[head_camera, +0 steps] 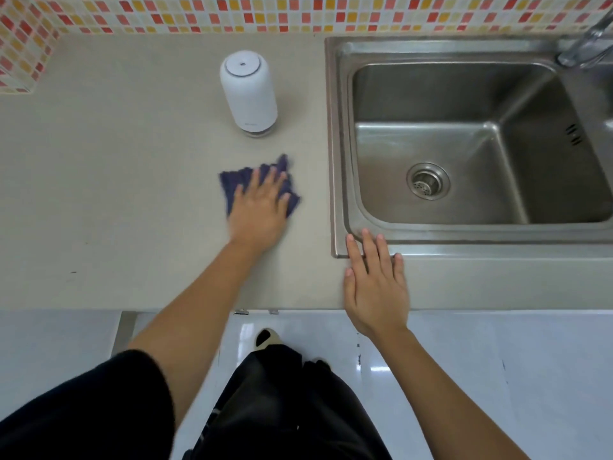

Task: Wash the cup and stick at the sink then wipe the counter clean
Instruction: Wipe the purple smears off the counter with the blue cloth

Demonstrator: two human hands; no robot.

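My left hand (260,207) presses flat, fingers straight, on a dark blue cloth (232,184) lying on the beige counter (116,194), a little left of the sink. The hand looks slightly blurred. My right hand (376,287) rests open on the counter's front edge, its fingertips touching the near left corner of the steel sink (341,144). The sink basin holds nothing I can see except its drain (428,180). No cup or stick is in view.
A white cylindrical appliance (248,94) stands upright on the counter behind the cloth. A faucet (587,41) rises at the sink's far right corner. A mosaic tile wall (298,11) runs along the back. Below the counter edge are my dark clothes and a glossy floor.
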